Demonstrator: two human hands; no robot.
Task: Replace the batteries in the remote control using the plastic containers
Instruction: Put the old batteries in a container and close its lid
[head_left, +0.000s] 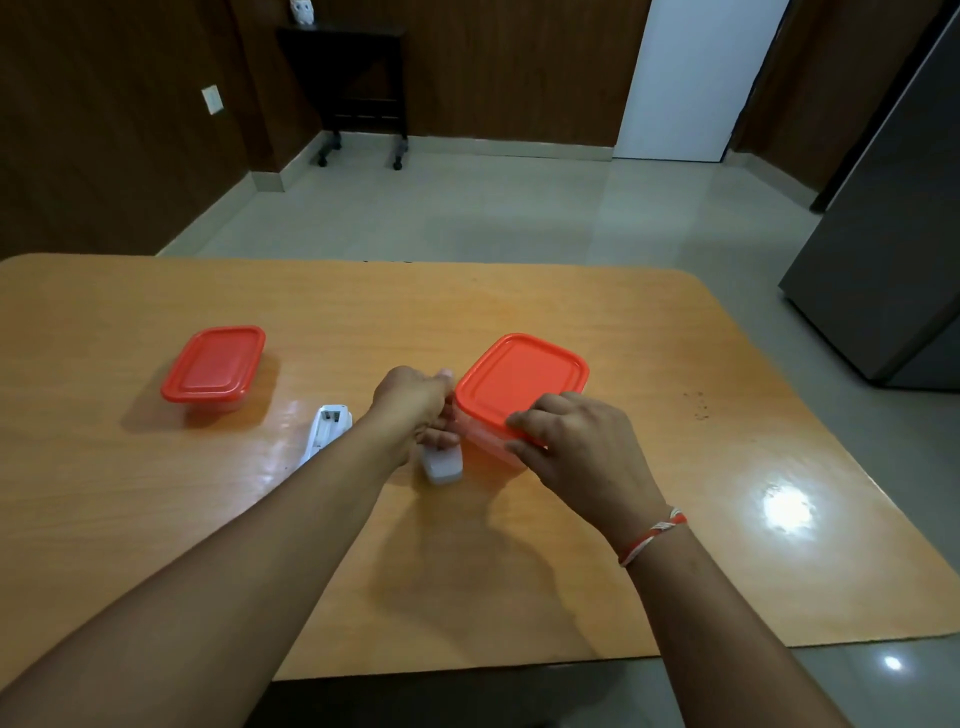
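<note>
Head view. A wooden counter (156, 519) carries two clear tubs with red lids. The small tub (214, 370) stands toward the left edge, well apart from both hands. The large tub (519, 389) stands near the centre. The right hand (576, 452) rests on the tub's near corner, fingers (540, 415) curled over the lid edge and thumb against the clear wall below, gripping that corner. The left hand (415, 402) is at the tub's left side, fingers closed against its wall; a white object (444, 375) at their tips is blurred, and what it is cannot be told. The remote (324, 431) lies face down left of the left forearm, battery bay open, touching neither hand. A white cover (441, 465) lies on the counter just under the left hand, beside the tub's near-left corner. A red-and-white band (652, 535) circles the right wrist.
</note>
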